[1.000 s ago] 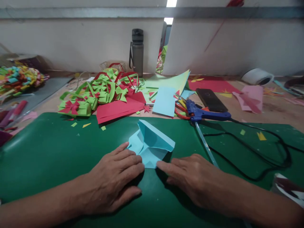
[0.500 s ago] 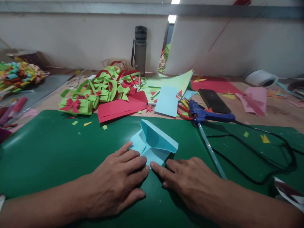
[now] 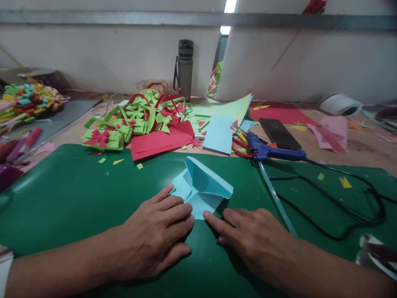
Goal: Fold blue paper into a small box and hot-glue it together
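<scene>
A folded light-blue paper (image 3: 208,182) lies on the green mat (image 3: 93,198), its upper part standing up as an open flap. My left hand (image 3: 161,231) rests flat over the paper's left and lower-left part, fingers stretched and the thumb apart on the mat. On the lower edge, the index fingertip of my right hand (image 3: 245,231) presses the paper. The other fingers of that hand are curled under and partly hidden, with no object showing in them.
A blue glue gun (image 3: 263,149) with a clear glue stick and black cord lies at right. Behind are red paper sheets (image 3: 161,140), green paper gift bags (image 3: 114,138), a light-blue sheet (image 3: 218,134), a phone (image 3: 279,133) and a bottle (image 3: 185,70).
My right index fingertip has slid a little to the right along the paper's lower edge. My left hand stays on the paper. The view has tilted slightly.
</scene>
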The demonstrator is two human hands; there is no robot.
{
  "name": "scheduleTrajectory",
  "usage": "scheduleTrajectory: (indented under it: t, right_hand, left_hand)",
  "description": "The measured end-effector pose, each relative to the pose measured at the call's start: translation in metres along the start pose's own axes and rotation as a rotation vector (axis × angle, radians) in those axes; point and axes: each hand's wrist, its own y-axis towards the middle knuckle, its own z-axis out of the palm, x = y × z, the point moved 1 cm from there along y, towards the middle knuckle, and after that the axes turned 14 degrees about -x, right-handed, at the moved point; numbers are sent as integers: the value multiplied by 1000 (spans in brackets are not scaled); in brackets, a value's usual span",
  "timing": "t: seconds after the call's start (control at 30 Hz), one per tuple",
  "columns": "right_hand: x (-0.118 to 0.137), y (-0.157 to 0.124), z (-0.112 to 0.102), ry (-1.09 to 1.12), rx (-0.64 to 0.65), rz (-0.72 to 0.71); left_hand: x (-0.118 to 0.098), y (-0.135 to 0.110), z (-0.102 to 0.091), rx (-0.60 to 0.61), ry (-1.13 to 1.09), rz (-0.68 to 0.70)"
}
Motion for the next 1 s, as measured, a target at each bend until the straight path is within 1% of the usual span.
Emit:
scheduleTrajectory:
  t: [0.2,0.3,0.53,0.67,0.73,0.77,0.83,0.9,0.93,1.0]
  right_hand:
    - [-2,9,2,-4,29,-65]
    - [-4,6,0,18,33,-83]
    - [-6,-11,-2,23,-18,-69]
    - [-9,-11,-4,32,-16,-67]
    - [-11,-10,-6,46,-15,-47]
    - [-12,-9,-7,51,-21,-37]
    - [-12,-9,-7,48,-73,-18]
    - [-12,-8,-6,43,-151,-4]
    - [-11,-8,-6,40,-196,-1]
    - [-9,-7,-4,36,-280,-6]
  left_hand:
    - [0,0,1,-7,25,18]
    - [0,-1,0,-33,34,35]
    - [-2,-2,1,-84,52,66]
    - [-4,-3,-2,-115,19,94]
    - [-2,-5,-5,-165,5,89]
    - [1,-6,-7,-208,6,73]
    - [10,-7,-11,-309,35,-1]
    - [21,-8,-13,-372,108,-128]
    - [26,-7,-13,-379,148,-170]
    - [34,-6,-12,-362,190,-207]
